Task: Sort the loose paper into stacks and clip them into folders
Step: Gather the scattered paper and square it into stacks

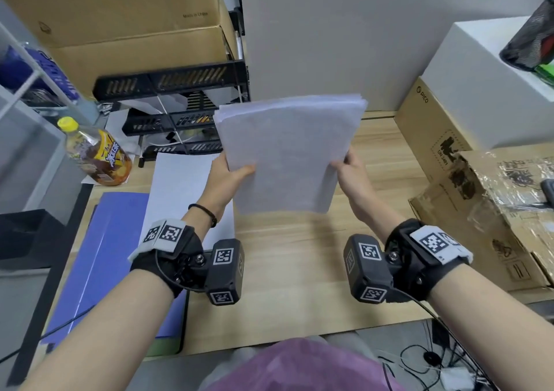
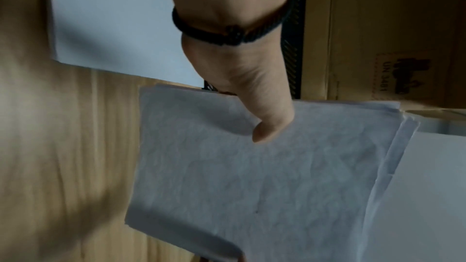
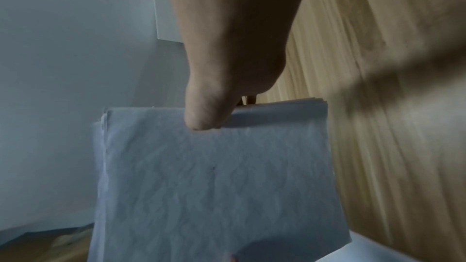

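A stack of white paper (image 1: 287,150) (image 2: 264,176) (image 3: 214,186) is held up off the wooden desk (image 1: 299,270), its far end tilted upward. My left hand (image 1: 230,174) (image 2: 262,127) pinches its left edge, thumb on top and fingers hidden underneath. My right hand (image 1: 344,168) (image 3: 201,119) pinches the right edge the same way. A second white paper pile (image 1: 177,180) lies flat on the desk to the left, partly over a blue folder (image 1: 105,255).
A black multi-tier paper tray (image 1: 180,114) stands at the back left, cardboard boxes (image 1: 135,15) behind it. A yellow-capped drink bottle (image 1: 96,153) leans at the left. More cardboard boxes (image 1: 479,195) and a white box (image 1: 494,75) crowd the right side.
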`<state>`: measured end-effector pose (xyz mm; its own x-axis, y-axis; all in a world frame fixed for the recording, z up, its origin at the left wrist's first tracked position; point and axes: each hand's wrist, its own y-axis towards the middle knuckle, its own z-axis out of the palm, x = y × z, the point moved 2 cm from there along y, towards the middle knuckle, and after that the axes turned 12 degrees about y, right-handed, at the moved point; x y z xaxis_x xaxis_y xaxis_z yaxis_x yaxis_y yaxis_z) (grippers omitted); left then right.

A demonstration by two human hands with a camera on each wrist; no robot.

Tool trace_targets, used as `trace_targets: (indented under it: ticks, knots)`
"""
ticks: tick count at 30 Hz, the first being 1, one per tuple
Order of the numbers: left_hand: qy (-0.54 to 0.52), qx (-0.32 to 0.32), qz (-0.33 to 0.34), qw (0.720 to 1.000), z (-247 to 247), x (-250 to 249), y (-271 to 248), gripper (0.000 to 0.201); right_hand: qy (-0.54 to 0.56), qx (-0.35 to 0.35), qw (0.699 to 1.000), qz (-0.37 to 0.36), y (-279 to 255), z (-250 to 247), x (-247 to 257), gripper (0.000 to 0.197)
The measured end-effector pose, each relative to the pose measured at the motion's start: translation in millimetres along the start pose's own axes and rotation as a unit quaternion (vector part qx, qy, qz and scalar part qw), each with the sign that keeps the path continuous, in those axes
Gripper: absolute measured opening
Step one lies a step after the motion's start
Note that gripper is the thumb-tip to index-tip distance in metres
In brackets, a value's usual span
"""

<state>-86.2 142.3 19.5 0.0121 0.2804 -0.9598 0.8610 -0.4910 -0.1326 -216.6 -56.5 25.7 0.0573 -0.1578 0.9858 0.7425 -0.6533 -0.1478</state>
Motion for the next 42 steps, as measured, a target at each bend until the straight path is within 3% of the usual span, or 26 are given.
trace_targets:
  ticks: [3, 7, 14, 20, 23, 27, 30, 36, 39, 42]
  knots:
    - [0.044, 0.029, -0.020, 0.998, -0.5, 30.3, -18.7, 0.038, -0.059, 0.047, 0.996, 0.053, -11.0, -10.6, -37.5, 0.036]
    - [0.071, 0.055, -0.020, 0.996, 5.8, 37.9, -25.4, 0.036, -0.075, 0.038, 0.993, 0.086, -16.3, -16.9, -58.3, 0.034]
    - [0.025, 0.020, 0.028, 0.999, 5.2, -5.2, -5.5, 0.036, -0.022, -0.040, 0.999, -0.024, 4.1, -10.8, -6.3, 0.022]
    - [0.016, 0.041, -0.013, 0.999, 7.9, 23.5, -14.0, 0.053, -0.028, -0.011, 0.999, 0.036, -7.8, -27.0, -33.4, 0.030]
    - [0.048, 0.048, -0.012, 0.998, 12.7, 31.1, -20.6, 0.049, -0.032, -0.011, 0.998, 0.046, -11.2, -32.5, -35.9, 0.032]
    - [0.021, 0.027, -0.018, 0.999, 22.7, 28.1, -17.8, 0.028, -0.055, 0.031, 0.997, 0.043, -13.5, -22.4, -25.8, 0.029]
    - [0.003, -0.005, -0.045, 0.999, 25.5, 29.5, -16.3, 0.032, -0.040, 0.017, 0.998, 0.036, -9.5, -16.0, -27.3, 0.030]
    - [0.024, 0.070, -0.078, 0.994, 22.4, 36.3, -22.2, 0.033, -0.048, -0.001, 0.999, 0.021, -10.5, -25.5, -35.0, 0.022]
    - [0.031, 0.105, -0.077, 0.991, 20.4, 31.3, -20.4, 0.036, -0.069, -0.016, 0.997, -0.013, -6.0, -29.3, -24.8, 0.028]
    - [0.030, 0.024, -0.070, 0.997, 4.5, 28.0, -12.5, 0.042, -0.119, 0.030, 0.992, 0.014, -2.1, -36.2, -17.8, 0.031]
